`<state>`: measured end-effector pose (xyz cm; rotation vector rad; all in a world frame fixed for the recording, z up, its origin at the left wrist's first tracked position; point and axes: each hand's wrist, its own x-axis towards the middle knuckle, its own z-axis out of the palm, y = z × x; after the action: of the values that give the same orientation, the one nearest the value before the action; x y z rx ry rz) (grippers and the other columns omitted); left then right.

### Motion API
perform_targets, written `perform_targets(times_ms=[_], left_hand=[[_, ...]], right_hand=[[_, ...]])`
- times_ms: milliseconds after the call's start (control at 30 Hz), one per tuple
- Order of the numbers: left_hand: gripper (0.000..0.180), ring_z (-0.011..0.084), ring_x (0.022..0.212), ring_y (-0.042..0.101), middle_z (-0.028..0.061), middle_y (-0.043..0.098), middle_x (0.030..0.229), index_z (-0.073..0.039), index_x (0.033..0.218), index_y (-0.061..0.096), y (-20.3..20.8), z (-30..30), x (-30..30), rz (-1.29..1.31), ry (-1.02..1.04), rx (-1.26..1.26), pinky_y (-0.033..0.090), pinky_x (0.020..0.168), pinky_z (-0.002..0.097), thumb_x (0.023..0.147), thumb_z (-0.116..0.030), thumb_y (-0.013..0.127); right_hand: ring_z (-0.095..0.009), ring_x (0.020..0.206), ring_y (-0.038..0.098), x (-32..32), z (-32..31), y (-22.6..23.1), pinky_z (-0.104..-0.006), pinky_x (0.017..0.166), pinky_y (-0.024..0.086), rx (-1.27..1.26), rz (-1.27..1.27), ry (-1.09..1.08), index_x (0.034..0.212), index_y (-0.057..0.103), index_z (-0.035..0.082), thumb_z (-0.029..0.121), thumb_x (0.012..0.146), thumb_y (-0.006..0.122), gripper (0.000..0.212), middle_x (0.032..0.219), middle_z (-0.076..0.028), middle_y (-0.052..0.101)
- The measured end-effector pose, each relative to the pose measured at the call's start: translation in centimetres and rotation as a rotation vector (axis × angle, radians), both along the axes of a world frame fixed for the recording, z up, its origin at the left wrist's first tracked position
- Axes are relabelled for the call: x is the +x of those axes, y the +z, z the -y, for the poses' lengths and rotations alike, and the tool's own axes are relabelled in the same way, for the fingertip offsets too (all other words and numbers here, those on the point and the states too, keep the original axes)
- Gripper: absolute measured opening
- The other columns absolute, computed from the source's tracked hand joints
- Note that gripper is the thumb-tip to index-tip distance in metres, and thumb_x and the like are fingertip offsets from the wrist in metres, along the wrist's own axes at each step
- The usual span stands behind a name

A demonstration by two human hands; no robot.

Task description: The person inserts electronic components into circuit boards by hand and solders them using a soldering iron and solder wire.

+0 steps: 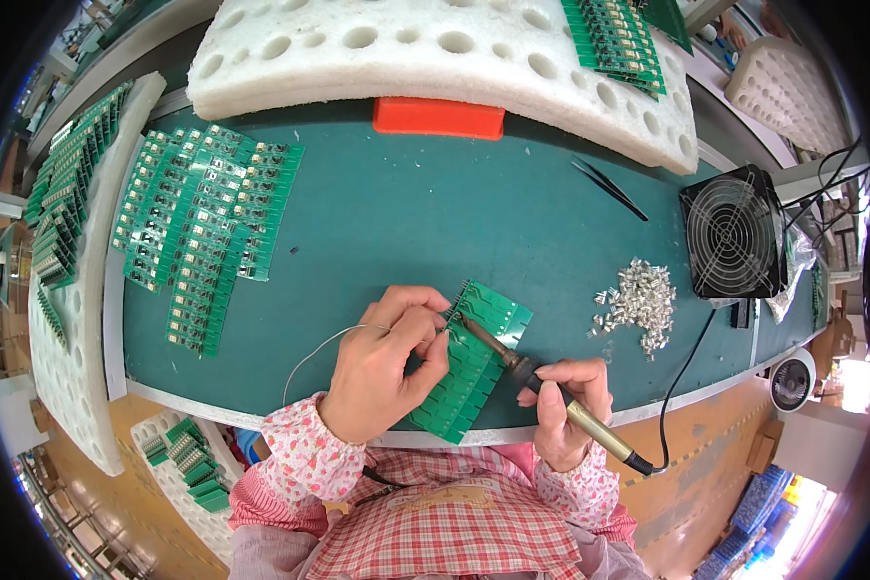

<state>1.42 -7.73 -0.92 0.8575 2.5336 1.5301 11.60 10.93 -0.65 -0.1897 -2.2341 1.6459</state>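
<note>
My right hand [567, 406] is closed round a soldering iron [590, 425], its tip angled up and left onto a green circuit board panel [469, 362]. The tip meets the panel's upper left edge, along a row of pins. Beside that spot my left hand [389, 360] pinches a thin solder wire [311, 355], which trails in a loop to the left. The wire's end at the tip is too small to make out. The panel lies flat near the table's front edge, partly under my left fingers.
Stacked green board panels [208, 222] lie at left; small metal parts [638, 304] are heaped at right. Black tweezers [611, 189] and a black fan [733, 235] are behind them. A holed white foam block [406, 58] and red box [439, 117] stand at the back.
</note>
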Motion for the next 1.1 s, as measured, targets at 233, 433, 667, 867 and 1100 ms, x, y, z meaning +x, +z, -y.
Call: perform_targets(times_ms=[233,433,667,867,1100], left_hand=[[0.012,0.0175,0.072,0.063,0.0151,0.061,0.102,0.001,0.072,0.052,-0.1,-0.1,0.1,0.007,0.001,0.007,0.047,0.060,0.0272,0.076,0.006,0.062],[0.010,0.0167,0.070,0.062,0.0153,0.060,0.103,0.003,0.076,0.054,-0.2,0.0,0.0,0.017,-0.005,-0.019,0.047,0.058,0.0272,0.076,0.008,0.061],[0.008,0.0165,0.070,0.063,0.0151,0.060,0.104,0.003,0.078,0.055,-0.1,0.1,0.1,0.046,0.014,0.051,0.048,0.059,0.0264,0.076,0.009,0.060],[0.017,0.0182,0.071,0.065,0.0144,0.060,0.102,0.000,0.072,0.048,0.1,0.8,0.6,0.096,0.038,0.108,0.050,0.059,0.0281,0.076,0.005,0.064],[0.015,0.0222,0.083,0.065,0.0160,0.060,0.106,-0.001,0.069,0.050,-0.1,1.3,0.9,0.060,-0.024,0.052,0.051,0.069,0.0313,0.074,0.004,0.063]], right_hand=[[-0.015,0.056,0.066,-0.1,0.0,0.1,-0.0249,0.051,0.051,0.010,0.001,-0.005,0.092,0.055,-0.001,0.006,0.085,0.063,0.012,0.069,-0.008,0.064],[-0.015,0.055,0.065,-0.1,0.0,-0.1,-0.0251,0.050,0.051,0.006,-0.022,-0.008,0.092,0.055,-0.001,0.007,0.085,0.063,0.013,0.068,-0.008,0.064],[-0.015,0.054,0.064,0.3,0.0,-0.3,-0.0247,0.050,0.050,-0.019,-0.072,-0.037,0.094,0.053,0.000,0.008,0.086,0.062,0.014,0.066,-0.008,0.062],[-0.014,0.053,0.063,1.0,0.1,-0.3,-0.0247,0.050,0.050,-0.029,-0.069,-0.044,0.093,0.051,0.001,0.010,0.087,0.061,0.015,0.066,-0.010,0.062],[-0.014,0.052,0.063,1.0,0.3,-0.2,-0.0243,0.048,0.050,-0.044,-0.048,-0.002,0.092,0.053,-0.001,0.008,0.087,0.061,0.013,0.069,-0.011,0.063]])
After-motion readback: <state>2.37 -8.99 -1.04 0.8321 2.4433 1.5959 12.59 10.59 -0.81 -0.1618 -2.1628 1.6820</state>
